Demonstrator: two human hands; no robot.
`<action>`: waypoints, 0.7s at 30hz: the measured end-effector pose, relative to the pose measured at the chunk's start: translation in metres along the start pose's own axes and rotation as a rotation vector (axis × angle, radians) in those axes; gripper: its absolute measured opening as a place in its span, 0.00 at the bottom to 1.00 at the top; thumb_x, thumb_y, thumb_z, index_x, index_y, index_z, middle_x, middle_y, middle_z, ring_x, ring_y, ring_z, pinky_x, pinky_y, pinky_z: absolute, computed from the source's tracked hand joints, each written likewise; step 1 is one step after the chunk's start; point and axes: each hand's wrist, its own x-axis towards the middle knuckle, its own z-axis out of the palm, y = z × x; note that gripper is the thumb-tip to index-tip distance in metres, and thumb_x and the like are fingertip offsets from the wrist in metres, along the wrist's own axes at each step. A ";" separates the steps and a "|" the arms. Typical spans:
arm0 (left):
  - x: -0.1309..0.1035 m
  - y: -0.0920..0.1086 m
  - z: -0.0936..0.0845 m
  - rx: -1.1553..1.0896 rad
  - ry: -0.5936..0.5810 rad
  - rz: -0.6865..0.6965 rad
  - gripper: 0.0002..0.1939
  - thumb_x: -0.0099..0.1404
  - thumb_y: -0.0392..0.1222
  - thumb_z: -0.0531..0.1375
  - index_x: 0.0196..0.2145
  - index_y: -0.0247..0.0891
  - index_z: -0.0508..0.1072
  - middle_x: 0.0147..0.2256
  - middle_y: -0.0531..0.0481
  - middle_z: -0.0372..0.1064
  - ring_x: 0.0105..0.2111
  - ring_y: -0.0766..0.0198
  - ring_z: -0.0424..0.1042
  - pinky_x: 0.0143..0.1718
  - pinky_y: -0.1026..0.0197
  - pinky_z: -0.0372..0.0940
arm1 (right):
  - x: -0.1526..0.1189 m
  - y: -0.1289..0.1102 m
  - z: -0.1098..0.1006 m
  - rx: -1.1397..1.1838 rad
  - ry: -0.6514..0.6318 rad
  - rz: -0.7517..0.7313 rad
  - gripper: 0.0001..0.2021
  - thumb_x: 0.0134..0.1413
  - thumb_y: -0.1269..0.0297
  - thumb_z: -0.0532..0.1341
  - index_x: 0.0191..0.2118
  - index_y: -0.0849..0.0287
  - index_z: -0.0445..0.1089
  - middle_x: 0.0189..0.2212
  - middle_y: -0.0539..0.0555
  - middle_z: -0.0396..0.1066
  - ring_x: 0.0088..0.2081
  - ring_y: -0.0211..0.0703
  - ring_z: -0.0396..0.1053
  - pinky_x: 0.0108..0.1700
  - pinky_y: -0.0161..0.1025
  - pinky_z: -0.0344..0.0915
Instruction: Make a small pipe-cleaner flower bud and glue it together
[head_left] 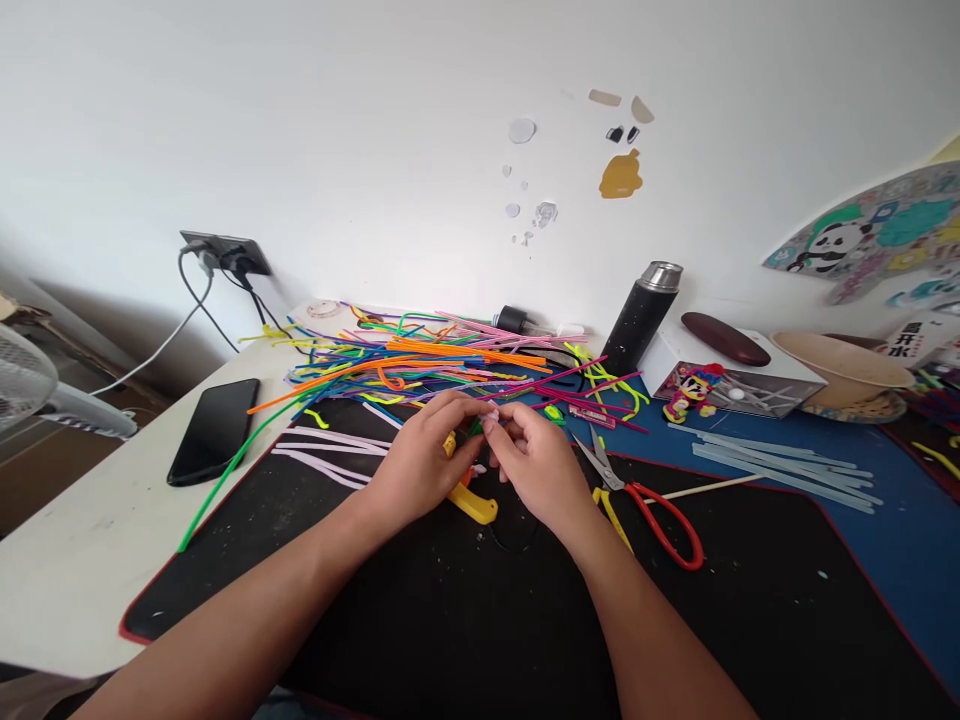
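Observation:
My left hand (426,455) and my right hand (534,462) meet fingertip to fingertip over the black mat (450,620). Between them is a small pale piece (491,416), pinched by both hands; its shape is mostly hidden. A bit of green shows beside it at my left fingers. Below the hands lies a yellow-handled tool (474,503), partly covered by my left hand. Scissors with red handles (664,520) lie open to the right of my right hand, across yellow handles (616,520). Pale lilac stems (322,455) are left of my left hand.
Colourful pipe cleaners (420,360) are heaped along the wall. A phone (214,432) lies at left. A black flask (641,318), a small colourful figure (688,393), a white box (780,372) and a bowl (840,368) stand at right, near pale blue sticks (784,470).

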 end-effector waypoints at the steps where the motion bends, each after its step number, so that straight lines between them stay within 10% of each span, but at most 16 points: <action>1: 0.000 0.000 0.000 0.003 0.000 0.002 0.14 0.70 0.34 0.63 0.51 0.45 0.80 0.46 0.44 0.76 0.45 0.54 0.76 0.48 0.56 0.70 | 0.000 0.000 0.000 -0.006 -0.001 -0.001 0.14 0.69 0.50 0.58 0.42 0.54 0.72 0.24 0.48 0.71 0.24 0.42 0.70 0.26 0.37 0.66; 12: 0.001 -0.001 -0.003 -0.144 -0.060 -0.064 0.13 0.70 0.36 0.62 0.51 0.40 0.79 0.47 0.44 0.74 0.44 0.58 0.76 0.46 0.57 0.72 | 0.002 -0.002 -0.001 0.187 -0.047 0.053 0.16 0.66 0.47 0.61 0.40 0.55 0.70 0.23 0.46 0.69 0.22 0.40 0.68 0.25 0.36 0.65; 21: 0.008 0.003 -0.004 -0.766 -0.168 -0.522 0.18 0.67 0.52 0.69 0.48 0.37 0.76 0.43 0.47 0.75 0.37 0.59 0.79 0.42 0.55 0.77 | 0.002 -0.003 0.000 0.248 -0.048 0.084 0.17 0.62 0.45 0.64 0.37 0.56 0.70 0.20 0.46 0.68 0.20 0.38 0.66 0.24 0.35 0.63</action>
